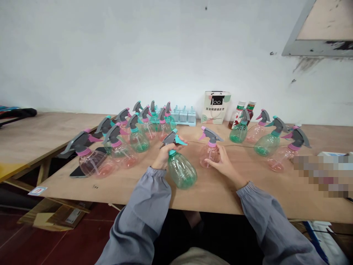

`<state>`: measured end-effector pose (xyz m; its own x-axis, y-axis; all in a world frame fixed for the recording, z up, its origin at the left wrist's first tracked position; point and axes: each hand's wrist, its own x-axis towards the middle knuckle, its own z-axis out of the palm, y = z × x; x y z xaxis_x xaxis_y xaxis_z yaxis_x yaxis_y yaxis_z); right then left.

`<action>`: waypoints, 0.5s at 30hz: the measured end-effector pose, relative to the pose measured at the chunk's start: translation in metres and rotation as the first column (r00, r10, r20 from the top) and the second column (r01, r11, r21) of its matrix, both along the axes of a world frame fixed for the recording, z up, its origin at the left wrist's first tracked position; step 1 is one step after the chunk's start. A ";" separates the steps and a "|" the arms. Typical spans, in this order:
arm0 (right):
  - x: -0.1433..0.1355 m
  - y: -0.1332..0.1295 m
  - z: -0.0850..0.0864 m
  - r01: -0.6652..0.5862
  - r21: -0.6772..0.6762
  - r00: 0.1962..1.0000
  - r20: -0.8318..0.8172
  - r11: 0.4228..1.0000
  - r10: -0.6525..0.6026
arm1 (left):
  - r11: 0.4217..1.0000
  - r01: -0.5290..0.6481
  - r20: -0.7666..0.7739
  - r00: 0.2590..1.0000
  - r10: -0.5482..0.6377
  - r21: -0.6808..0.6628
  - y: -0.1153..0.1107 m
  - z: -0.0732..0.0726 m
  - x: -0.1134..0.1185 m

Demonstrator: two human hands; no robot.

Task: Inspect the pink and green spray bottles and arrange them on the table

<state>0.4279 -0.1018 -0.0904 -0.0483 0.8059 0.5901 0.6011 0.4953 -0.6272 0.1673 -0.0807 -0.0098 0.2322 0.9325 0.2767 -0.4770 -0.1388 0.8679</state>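
My left hand (pixel 162 156) is closed around the neck of a green spray bottle (pixel 182 171) with a grey and teal trigger head; the bottle tilts, its base toward the lower right. My right hand (pixel 224 162) grips the body of a pink spray bottle (pixel 208 154), which stands about upright with its pink trigger pointing left. To the left is a group of several pink and green spray bottles (pixel 139 140). On the right stand more of them, among them a green bottle (pixel 267 142) and a pink bottle (pixel 281 158).
A dark phone (pixel 79 172) lies under the left group. Along the wall stand a light-blue mould rack (pixel 187 117), a printed paper box (pixel 215 107) and two sauce bottles (pixel 237 116). The wooden table's front edge (pixel 204 211) is close to my body. A cardboard box (pixel 59 217) sits below, left.
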 end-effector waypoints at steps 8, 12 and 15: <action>0.000 0.001 -0.002 0.012 0.004 1.000 0.005 1.000 -0.012 | 0.998 0.049 -0.063 0.997 -0.047 0.028 0.000 -0.002 -0.003; 0.000 0.001 -0.002 0.004 0.011 1.000 0.002 1.000 -0.004 | 0.999 -0.019 -0.048 0.999 0.021 0.044 -0.001 0.000 0.001; 0.000 0.001 -0.001 -0.009 0.015 1.000 0.000 1.000 0.009 | 0.995 -0.083 -0.054 0.995 0.086 0.057 0.001 -0.002 -0.001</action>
